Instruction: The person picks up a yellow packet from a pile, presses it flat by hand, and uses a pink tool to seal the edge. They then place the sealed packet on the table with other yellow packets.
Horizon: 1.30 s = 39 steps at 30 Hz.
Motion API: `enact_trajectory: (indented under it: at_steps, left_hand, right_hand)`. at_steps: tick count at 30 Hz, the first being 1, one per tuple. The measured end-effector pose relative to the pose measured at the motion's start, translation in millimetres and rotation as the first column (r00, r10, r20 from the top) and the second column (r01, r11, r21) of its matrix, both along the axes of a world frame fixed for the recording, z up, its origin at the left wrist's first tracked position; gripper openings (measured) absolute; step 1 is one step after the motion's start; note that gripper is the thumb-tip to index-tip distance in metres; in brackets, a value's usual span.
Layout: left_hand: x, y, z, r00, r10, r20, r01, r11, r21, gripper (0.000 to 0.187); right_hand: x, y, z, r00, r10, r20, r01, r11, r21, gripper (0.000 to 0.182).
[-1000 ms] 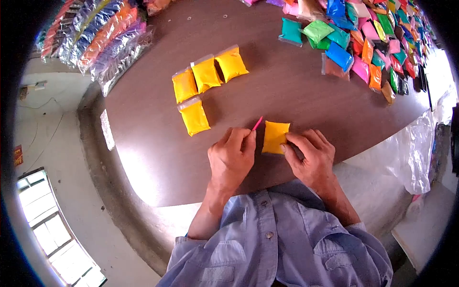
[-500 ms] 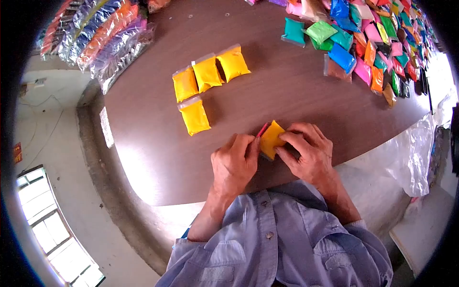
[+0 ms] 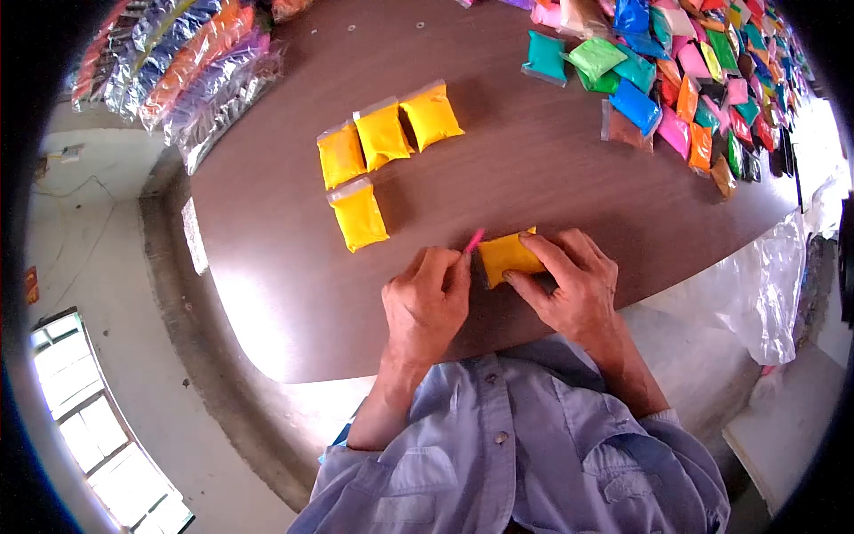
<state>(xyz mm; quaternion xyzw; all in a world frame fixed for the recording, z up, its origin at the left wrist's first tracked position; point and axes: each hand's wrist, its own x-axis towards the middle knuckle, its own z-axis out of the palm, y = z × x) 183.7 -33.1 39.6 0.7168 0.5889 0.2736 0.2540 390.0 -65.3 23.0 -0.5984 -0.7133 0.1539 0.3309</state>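
Observation:
My right hand (image 3: 569, 278) pinches a small yellow packet (image 3: 510, 257) between thumb and fingers, low over the near part of the table. Just left of it, my left hand (image 3: 429, 298) is closed on a thin pink strip (image 3: 475, 240), whose tip pokes out past the thumb and forefinger. A small gap separates the strip from the packet. Beyond my hands lie several other yellow packets with clear top edges: three in a slanted row, such as the middle packet (image 3: 383, 135), and one packet (image 3: 359, 216) below the row's left end.
A big heap of small coloured packets (image 3: 685, 98) covers the table's far right. At the far left lie long clear bags (image 3: 200, 67) with orange, purple and blue contents. The brown table (image 3: 294, 294) has a rounded left corner. Clear plastic sheeting (image 3: 769, 294) hangs at right.
My left hand has drawn slightly left with the pink strip, away from the packet. The yellow packet has turned from upright to lying more sideways in my right hand.

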Motion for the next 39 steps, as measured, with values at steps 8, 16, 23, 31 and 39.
enact_trajectory:
  at_steps: [8, 16, 23, 31, 39]
  left_hand:
    - [-8, 0, 5, 0.99, 0.002, 0.14, 0.0, 1.0, -0.015, 0.011]
    - [-18, -6, 15, 0.967, 0.122, 0.222, -0.124, 0.992, -0.006, 0.01]
    - [2, -11, 13, 0.97, -0.001, 0.243, 0.005, 1.0, -0.016, 0.01]
    - [19, -6, -6, 0.987, -0.14, 0.081, 0.139, 0.99, 0.017, 0.009]
    - [13, 11, 7, 0.988, -0.14, 0.065, 0.136, 0.988, 0.07, 0.01]
  right_hand:
    - [6, 2, 18, 0.995, 0.095, -0.018, -0.096, 0.987, -0.128, 0.051]
    - [10, 3, 12, 0.991, 0.131, 0.018, -0.132, 0.989, 0.059, 0.034]
    - [3, -2, 13, 0.993, -0.083, -0.084, 0.076, 0.993, -0.093, 0.016]
    - [3, -3, 3, 0.989, -0.138, -0.048, 0.138, 0.99, -0.012, 0.013]
    - [2, -4, -1, 0.989, -0.136, -0.062, 0.138, 0.99, 0.042, 0.015]
